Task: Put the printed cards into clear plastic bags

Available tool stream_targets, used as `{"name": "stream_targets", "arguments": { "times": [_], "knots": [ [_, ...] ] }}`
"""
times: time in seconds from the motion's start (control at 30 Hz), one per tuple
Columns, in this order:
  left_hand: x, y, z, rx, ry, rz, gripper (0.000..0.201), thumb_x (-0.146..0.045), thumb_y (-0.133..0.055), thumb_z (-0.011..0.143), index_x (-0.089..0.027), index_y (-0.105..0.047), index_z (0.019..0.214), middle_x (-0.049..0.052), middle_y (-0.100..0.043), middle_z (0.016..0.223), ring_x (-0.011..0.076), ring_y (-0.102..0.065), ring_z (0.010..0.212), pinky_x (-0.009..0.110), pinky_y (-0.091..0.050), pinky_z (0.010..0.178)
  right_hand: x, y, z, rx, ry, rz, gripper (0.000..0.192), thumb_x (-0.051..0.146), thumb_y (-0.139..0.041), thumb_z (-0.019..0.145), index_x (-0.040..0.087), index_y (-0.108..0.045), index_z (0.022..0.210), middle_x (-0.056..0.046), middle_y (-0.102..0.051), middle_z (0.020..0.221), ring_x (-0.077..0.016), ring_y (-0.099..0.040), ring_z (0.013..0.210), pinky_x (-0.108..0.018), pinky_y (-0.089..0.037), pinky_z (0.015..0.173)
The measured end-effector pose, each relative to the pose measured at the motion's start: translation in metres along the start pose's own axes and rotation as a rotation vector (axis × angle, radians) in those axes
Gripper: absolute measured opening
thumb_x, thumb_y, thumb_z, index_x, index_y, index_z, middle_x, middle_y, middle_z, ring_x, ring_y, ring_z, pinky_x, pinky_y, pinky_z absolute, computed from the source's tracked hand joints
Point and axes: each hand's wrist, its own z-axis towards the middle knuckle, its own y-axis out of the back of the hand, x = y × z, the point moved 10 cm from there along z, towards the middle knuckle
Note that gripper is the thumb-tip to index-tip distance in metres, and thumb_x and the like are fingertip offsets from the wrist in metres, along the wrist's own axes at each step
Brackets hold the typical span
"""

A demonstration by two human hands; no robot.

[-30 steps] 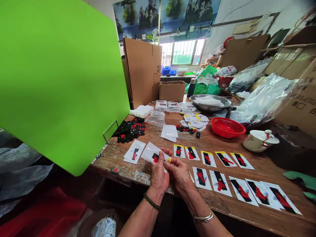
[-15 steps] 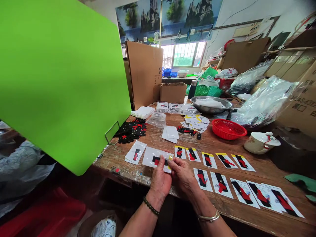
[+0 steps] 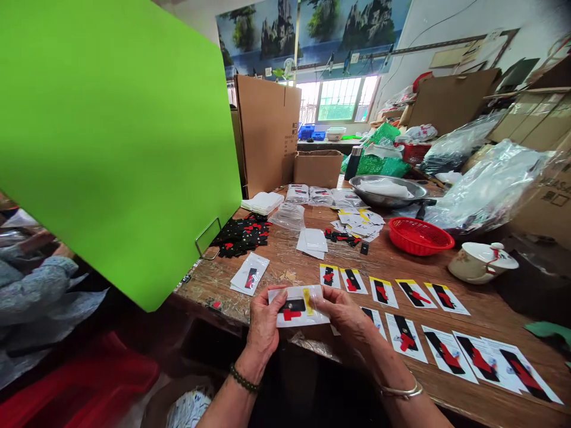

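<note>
Between my two hands, close to the table's front edge, is a clear plastic bag containing a white and yellow card with a black strip and a red piece. My left hand grips its left end, thumb on top. The right end is pinched by my right hand. To the right, two rows of cards, such as this yellow-topped card, each carry black and red pieces. One filled bag lies left of my hands. Farther back are a pile of black and red pieces and white sheets.
A large green board stands at the left, with a co-worker's patterned sleeve beyond it. Cardboard boxes, a metal pan, a red basket and a lidded white pot stand farther back. Loose cards form a heap.
My left hand has shifted from the bag's lower middle to its left end. The right hand still holds the other end. The bag has come nearer, and more of its contents shows.
</note>
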Motion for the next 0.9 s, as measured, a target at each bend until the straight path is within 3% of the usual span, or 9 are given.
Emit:
{"name": "stream_targets", "arguments": {
  "times": [0.1,0.27,0.4,0.57,0.7,0.83,0.9],
  "knots": [
    [-0.008,0.005,-0.002,0.033,-0.035,0.201,0.041,-0.038,-0.086,0.053,-0.014,-0.069,0.082,0.003,-0.071,0.069,0.0162,-0.064,0.058,0.028,-0.052,0.057,0.001,-0.002,0.002,0.055,-0.014,-0.035,0.046,0.049,-0.086,0.054,0.016,-0.066,0.078,-0.004,-0.069,0.070,-0.0150,-0.058,0.056,-0.026,-0.044,0.055],
    [-0.021,-0.006,-0.005,0.263,-0.130,0.703,0.026,-0.037,-0.078,0.064,-0.014,-0.073,0.075,0.003,-0.067,0.066,0.0125,-0.056,0.059,0.023,-0.043,0.056,0.001,-0.026,0.006,0.200,-0.056,-0.258,0.045,0.055,-0.082,0.059,0.015,-0.063,0.069,-0.001,-0.062,0.061,-0.0115,-0.050,0.052,-0.023,-0.036,0.051],
    [-0.036,0.012,0.000,0.137,-0.200,0.727,0.024,-0.038,-0.071,0.069,-0.015,-0.064,0.065,-0.001,-0.057,0.057,0.0107,-0.048,0.054,0.022,-0.036,0.052,0.006,-0.044,0.014,0.204,0.001,-0.305,0.045,0.062,-0.066,0.073,0.017,-0.063,0.076,0.001,-0.057,0.062,-0.0117,-0.047,0.054,-0.023,-0.035,0.051],
    [-0.059,0.021,0.018,0.090,-0.287,0.816,0.019,-0.034,-0.064,0.070,-0.017,-0.060,0.063,-0.003,-0.055,0.058,0.0115,-0.047,0.057,0.023,-0.036,0.055,0.019,-0.064,0.045,0.120,0.219,-0.647,0.024,0.038,-0.060,0.075,0.017,-0.055,0.063,0.002,-0.052,0.060,-0.0129,-0.045,0.058,-0.024,-0.032,0.053],
    [-0.092,0.028,0.055,0.018,-0.391,0.978,0.016,-0.029,-0.059,0.070,-0.019,-0.056,0.059,-0.003,-0.053,0.055,0.0124,-0.047,0.054,0.024,-0.035,0.056,0.034,-0.086,0.087,0.018,0.365,-0.861,0.021,0.025,-0.050,0.082,0.017,-0.053,0.063,0.001,-0.055,0.062,-0.0135,-0.047,0.060,-0.023,-0.031,0.053],
    [-0.117,0.036,0.086,-0.067,-0.478,1.212,0.009,-0.027,-0.060,0.072,-0.018,-0.063,0.074,0.003,-0.064,0.072,0.0171,-0.056,0.068,0.027,-0.039,0.066,0.039,-0.098,0.130,-0.081,0.404,-0.948,0.016,0.020,-0.051,0.083,0.016,-0.060,0.070,-0.001,-0.060,0.068,-0.0148,-0.051,0.063,-0.024,-0.033,0.057],
    [-0.115,0.037,0.090,-0.065,-0.489,1.369,0.024,-0.028,-0.065,0.069,-0.018,-0.066,0.091,0.006,-0.067,0.086,0.0218,-0.059,0.082,0.031,-0.041,0.075,0.035,-0.100,0.145,-0.092,0.419,-0.968,0.015,0.016,-0.050,0.082,0.017,-0.063,0.076,-0.002,-0.063,0.072,-0.0157,-0.052,0.066,-0.024,-0.035,0.059]
  ]
}}
